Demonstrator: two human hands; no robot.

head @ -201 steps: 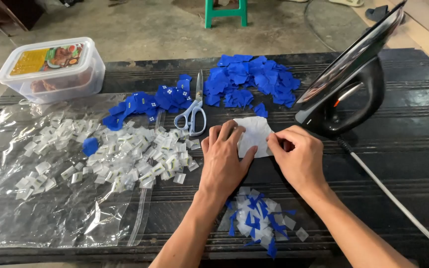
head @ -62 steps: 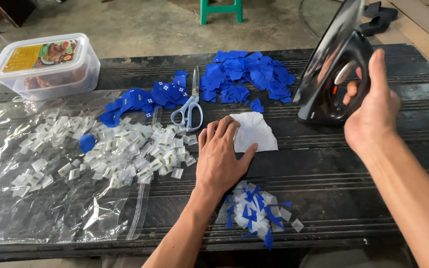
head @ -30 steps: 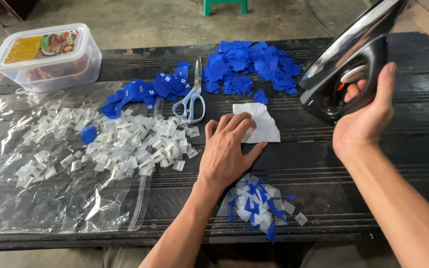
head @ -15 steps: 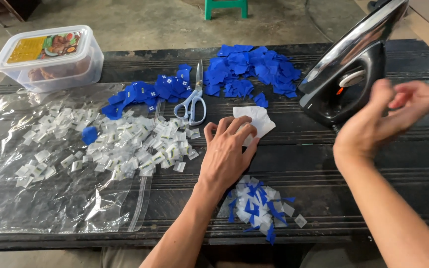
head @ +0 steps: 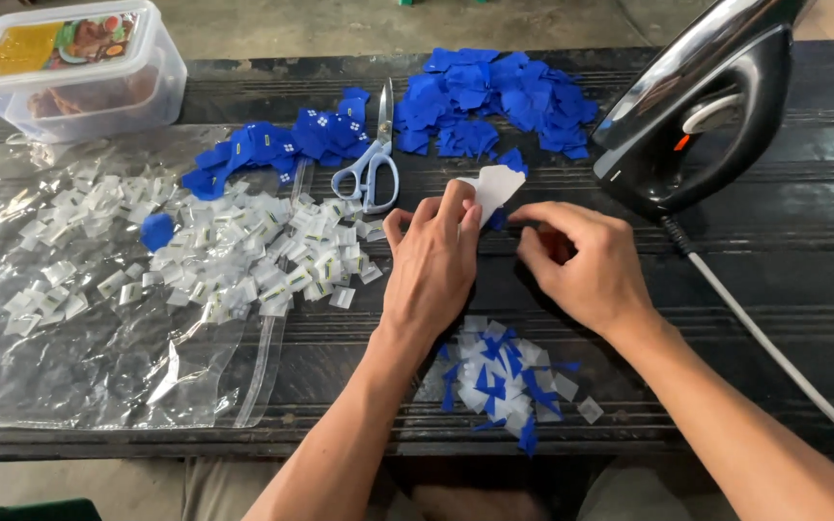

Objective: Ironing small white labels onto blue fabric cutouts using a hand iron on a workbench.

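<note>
Two bare hands are working over a dark ribbed table (head: 803, 289); the left hand (head: 433, 265) is lying palm down with its fingers spread and lifting the edge of a white piece of paper (head: 494, 186), which is sticking up just past the fingertips; the right hand (head: 583, 262) is resting just beside it with the fingers curled inward, and whether it is pinching anything cannot be told, since the fingertips are hiding under the knuckles. A scrap of blue is peeking out beneath the paper, between the two hands.

Just behind the paper a heap of blue cloth pieces (head: 494, 96) is lying near the far edge; a second, smaller run of blue pieces (head: 277, 150) is trailing to the left of it; a pair of scissors (head: 371, 169) with pale blue handles is lying between the two heaps, blades pointing away. A black iron (head: 702, 116) is standing on its heel to the right, well clear of the right hand, its white cord (head: 774, 357) running down toward the near edge.

To the left a clear plastic bag (head: 98, 357) is spreading flat, with many small clear packets (head: 243, 251) scattered over it; a lidded plastic box (head: 79, 63) is sitting at the far left corner. Near the wrists a small pile of blue and white packets (head: 504, 376) is lying by the table's near edge.
</note>
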